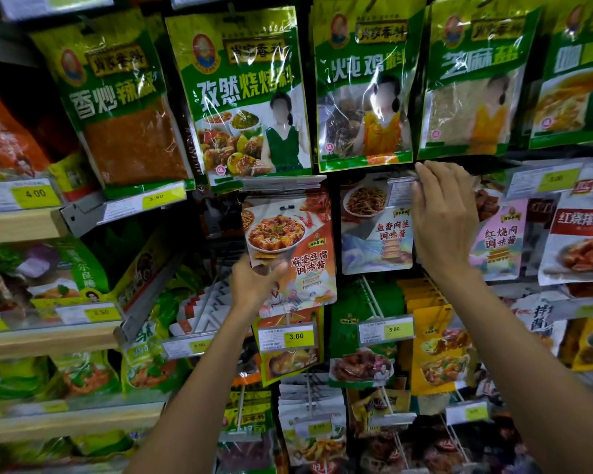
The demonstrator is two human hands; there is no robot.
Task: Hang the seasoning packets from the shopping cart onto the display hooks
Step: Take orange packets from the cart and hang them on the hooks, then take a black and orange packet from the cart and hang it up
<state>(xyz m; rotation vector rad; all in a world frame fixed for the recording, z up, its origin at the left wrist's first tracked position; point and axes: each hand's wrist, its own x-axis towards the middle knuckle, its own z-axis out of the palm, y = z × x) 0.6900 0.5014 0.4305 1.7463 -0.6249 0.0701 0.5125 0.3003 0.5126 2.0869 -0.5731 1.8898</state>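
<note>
My left hand (254, 285) grips the lower left corner of an orange mapo tofu seasoning packet (295, 248), held upright in front of the middle row of display hooks. Its hang slot sits near the top edge, just below a clear price tag holder (281, 182). My right hand (442, 217) is raised to the right of it, fingers on the price tag holder (401, 188) at the end of a hook that carries a pale fish-flavoured pork sauce packet (377, 234). The shopping cart is out of view.
Large green seasoning bags (247, 97) hang in the row above. Pink and white sauce packets (500, 234) hang to the right. Lower hooks carry green and yellow packets (435, 347) with price tags (288, 336). Wooden shelves (18, 224) with bagged goods stand at the left.
</note>
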